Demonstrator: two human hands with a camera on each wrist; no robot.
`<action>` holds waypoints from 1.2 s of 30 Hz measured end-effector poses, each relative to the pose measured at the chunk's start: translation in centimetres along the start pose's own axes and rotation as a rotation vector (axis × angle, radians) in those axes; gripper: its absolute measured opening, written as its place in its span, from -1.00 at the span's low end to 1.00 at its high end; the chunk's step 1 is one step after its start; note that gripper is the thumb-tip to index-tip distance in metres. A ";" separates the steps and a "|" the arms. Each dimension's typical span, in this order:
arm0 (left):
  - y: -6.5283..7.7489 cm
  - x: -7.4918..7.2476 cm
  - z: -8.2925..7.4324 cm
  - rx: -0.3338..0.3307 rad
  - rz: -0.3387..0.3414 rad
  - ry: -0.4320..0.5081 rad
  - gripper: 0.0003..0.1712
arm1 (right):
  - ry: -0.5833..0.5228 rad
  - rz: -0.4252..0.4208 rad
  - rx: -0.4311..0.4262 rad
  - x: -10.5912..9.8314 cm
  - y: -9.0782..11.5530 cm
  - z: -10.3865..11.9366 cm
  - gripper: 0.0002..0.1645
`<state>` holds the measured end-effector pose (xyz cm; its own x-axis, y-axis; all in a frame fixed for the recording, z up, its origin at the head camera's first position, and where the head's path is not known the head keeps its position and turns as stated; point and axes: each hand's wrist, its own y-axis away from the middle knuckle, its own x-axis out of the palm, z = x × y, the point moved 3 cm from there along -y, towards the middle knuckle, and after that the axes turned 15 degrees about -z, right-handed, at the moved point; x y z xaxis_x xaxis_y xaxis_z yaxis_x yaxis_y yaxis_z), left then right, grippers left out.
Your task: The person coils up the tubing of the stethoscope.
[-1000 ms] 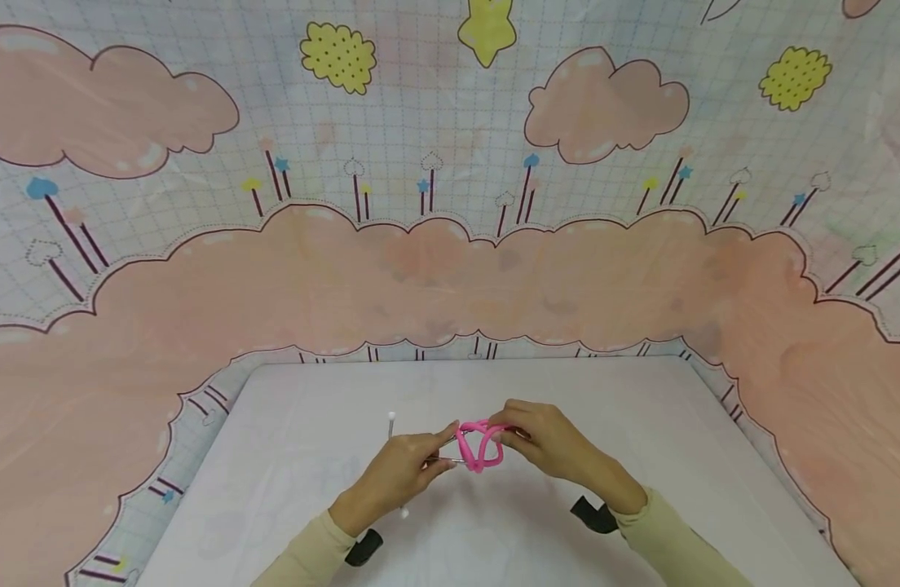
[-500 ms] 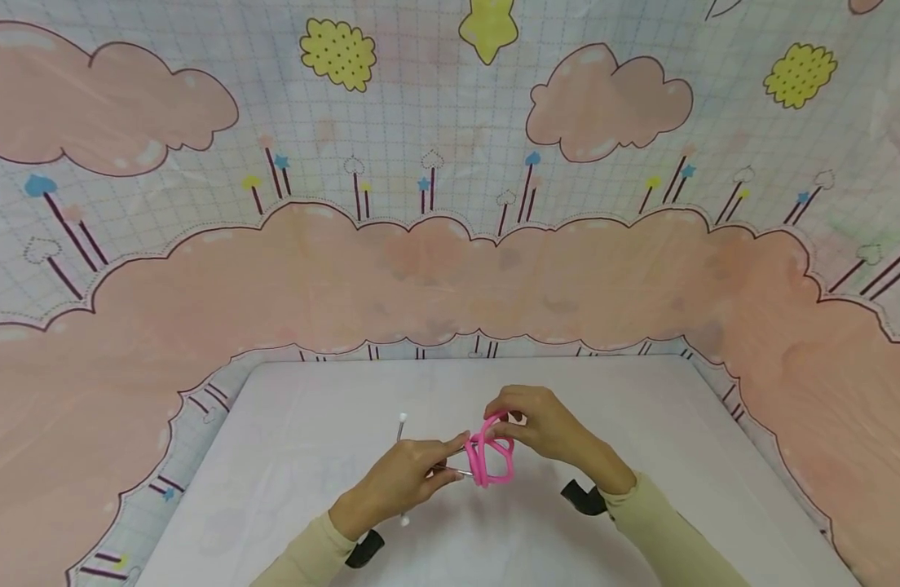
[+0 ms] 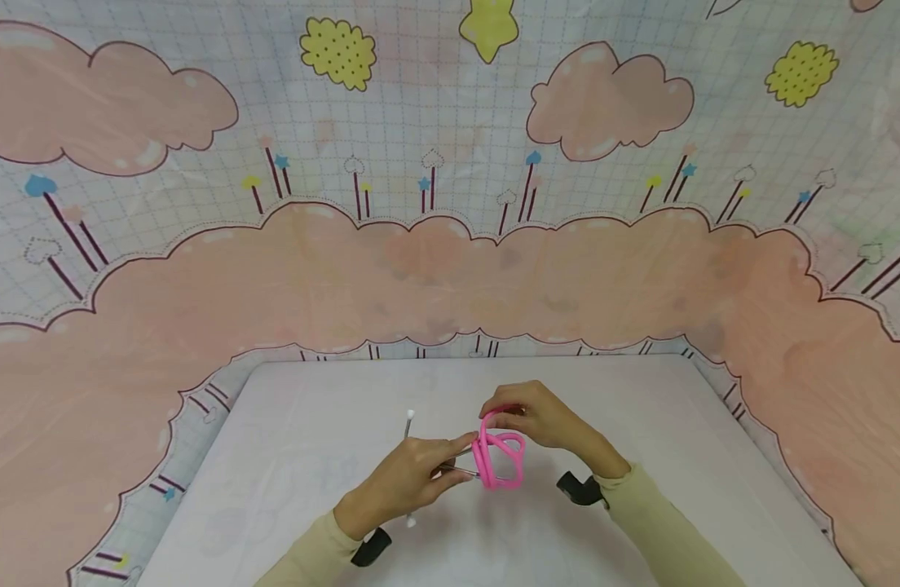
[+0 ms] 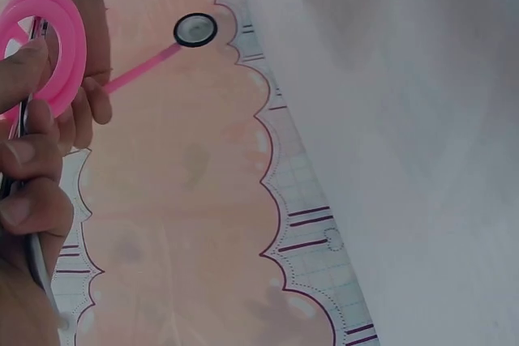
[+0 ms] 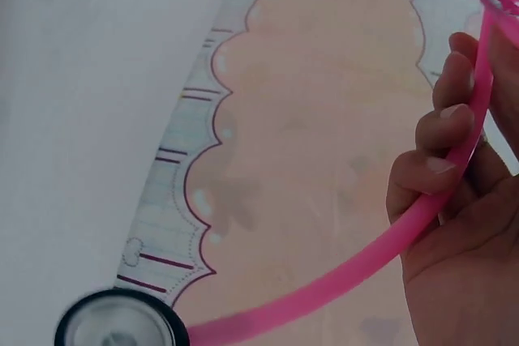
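A stethoscope with pink tubing (image 3: 485,469) is held above the white table between both hands. My left hand (image 3: 413,473) grips its metal ear tubes, whose white ear tips (image 3: 410,415) stick out behind the hand. Coils of the tubing circle the metal tubes just beyond the left fingertips. My right hand (image 3: 541,416) holds a stretch of tubing above the coils; in the right wrist view its fingers (image 5: 442,164) curl round the tubing. The round chest piece (image 5: 113,326), black-rimmed, hangs at the tubing's free end; the head view does not show it.
The white table (image 3: 274,440) lies under both hands. Behind it hangs a backdrop (image 3: 435,277) printed with clouds and stars. A black wrist camera (image 3: 580,489) sits below the right wrist and another black camera (image 3: 372,547) below the left.
The right hand has moved up and slightly left, lifting tubing from the coils. The left hand and the looped stethoscope have shifted slightly right and down, and the loops stand more open.
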<state>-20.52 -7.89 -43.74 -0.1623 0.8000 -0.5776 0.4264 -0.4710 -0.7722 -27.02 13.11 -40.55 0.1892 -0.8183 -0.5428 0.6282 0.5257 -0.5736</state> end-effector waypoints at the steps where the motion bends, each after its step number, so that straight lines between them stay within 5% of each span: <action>1: -0.2 0.0 -0.1 0.006 -0.011 0.005 -0.43 | -0.017 0.001 0.021 -0.1 0.0 -0.1 -0.86; 6: -0.8 -0.1 -0.3 -0.006 -0.037 0.022 -0.41 | -0.106 0.053 0.087 0.2 -0.1 -0.8 -0.84; 12: -1.1 0.2 0.3 -0.098 -0.102 0.055 -0.38 | -0.185 0.049 0.166 0.9 0.0 -2.2 -0.77; 23: -1.0 -0.2 2.4 -0.198 -0.299 0.047 -0.30 | -0.095 -0.091 0.380 2.2 0.3 -3.4 -0.78; 36: -0.6 -0.7 4.3 -0.274 -0.438 0.011 -0.32 | -0.078 -0.054 0.477 2.9 2.2 -3.9 -0.69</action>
<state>-24.45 -9.73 -43.99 -0.3689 0.9051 -0.2116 0.5385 0.0226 -0.8423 -28.06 12.75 -45.80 0.1914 -0.8661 -0.4618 0.9112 0.3317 -0.2445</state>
